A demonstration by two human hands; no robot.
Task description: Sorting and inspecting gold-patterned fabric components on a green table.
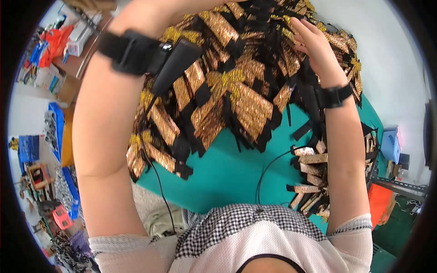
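Light is bright and fairly even, its source out of sight. Right of the right hand [316,50], the pale wall [393,50] shows brightest, almost washed out. Left of and below that hand, gold sequins [255,109] catch small glints, while the black strips [202,95] sink into dark patches with little detail. Nearer the body than the hand, soft shadow dulls the green tabletop [218,170]. Well left of the hand, the strap [132,52] looks slightly blurred; farther left, the blue box [29,149] is soft, bent toward the black fisheye rim.

Right hand [316,49] over gold-and-black sequined pieces [251,109] on green tabletop [227,170]
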